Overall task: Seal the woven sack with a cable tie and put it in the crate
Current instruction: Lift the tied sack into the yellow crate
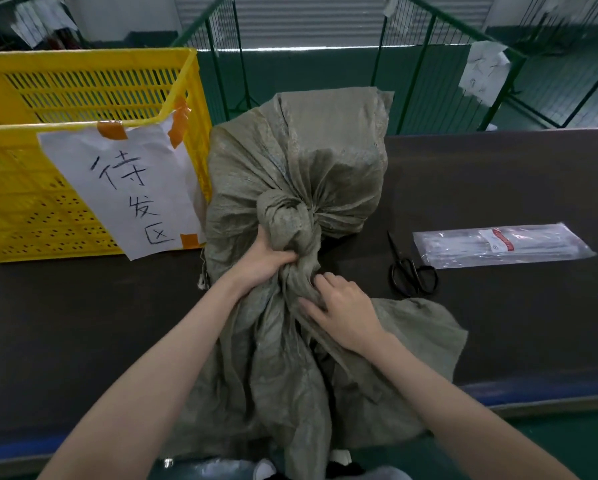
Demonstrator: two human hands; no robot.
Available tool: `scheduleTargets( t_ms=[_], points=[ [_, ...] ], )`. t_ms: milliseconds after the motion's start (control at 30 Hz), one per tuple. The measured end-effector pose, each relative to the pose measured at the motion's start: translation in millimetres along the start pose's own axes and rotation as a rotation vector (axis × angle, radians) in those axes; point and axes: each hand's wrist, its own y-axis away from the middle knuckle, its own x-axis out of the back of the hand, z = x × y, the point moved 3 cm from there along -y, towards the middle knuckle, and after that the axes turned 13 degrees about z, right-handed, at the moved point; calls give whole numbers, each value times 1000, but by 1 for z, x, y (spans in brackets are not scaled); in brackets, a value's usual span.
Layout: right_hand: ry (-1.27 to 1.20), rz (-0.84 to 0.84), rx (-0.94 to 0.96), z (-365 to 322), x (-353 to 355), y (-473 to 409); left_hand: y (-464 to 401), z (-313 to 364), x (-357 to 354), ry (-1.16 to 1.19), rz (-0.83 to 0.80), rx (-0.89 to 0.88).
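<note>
The sack (290, 174) is lying on the table (498, 188), knotted, beside the yellow crate (83, 98). Scissors (411, 268) and a packet of ties (501, 244) are lying right. The left hand (266, 261) is clenching the neck; the right hand (339, 306) is pressing half-open on the cloth.

Dim, soft focus, wide-angle edge bending

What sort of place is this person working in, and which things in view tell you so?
Probably a warehouse packing or dispatch station: a yellow crate with a taped handwritten sign, green wire partitions, and a woven sack on a dark bench beside scissors.
</note>
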Motion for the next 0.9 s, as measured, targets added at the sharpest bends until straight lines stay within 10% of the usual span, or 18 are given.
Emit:
scheduleTargets(
  t_ms=[167,500,900],
  points=[
    [-165,173,-38,16,28,-38,-12,21,30,-256,-162,-138],
    [528,131,205,37,-7,-121,-23,62,68,-797,-191,-317],
    [561,299,308,40,28,-166,-14,131,92,-768,7,-588]
  ],
)
